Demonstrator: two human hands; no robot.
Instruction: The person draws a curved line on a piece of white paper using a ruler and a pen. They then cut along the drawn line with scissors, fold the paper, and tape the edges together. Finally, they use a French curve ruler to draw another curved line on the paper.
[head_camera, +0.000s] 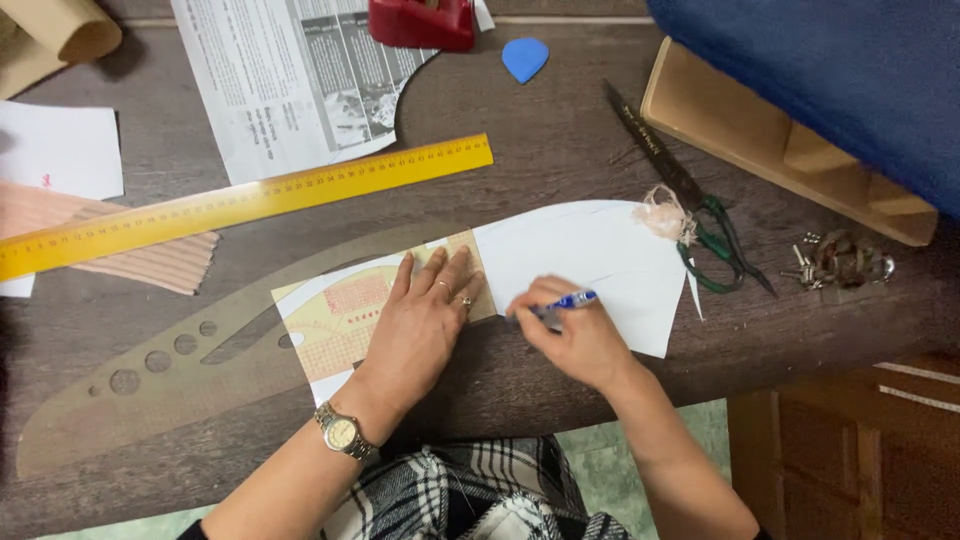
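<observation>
- Tracing looks to be the step in hand: the right hand (575, 335) is pinching a blue pen (565, 303) between thumb and fingers, its tip resting on the white paper piece (600, 260) just at the curved edge of the transparent curve ruler (200, 370)
- Left hand (425, 320) is lying flat with fingers spread narrow, holding nothing, pressing the ruler and paper down; a wristwatch (340, 432) is sitting at its 7 o'clock
- White paper is lying at table centre, at 12 to 2 o'clock from the right hand, overlapping a printed beige sheet (350, 315) under the ruler
- Yellow straight ruler (250, 200) is lying at 10 o'clock from the left hand; scissors (690, 200) at 1 o'clock from the right hand, touching the paper's far corner
- Next move, I judge, is calling for steady downward pressure so the ruler is not slipping while the pen is following the curve
</observation>
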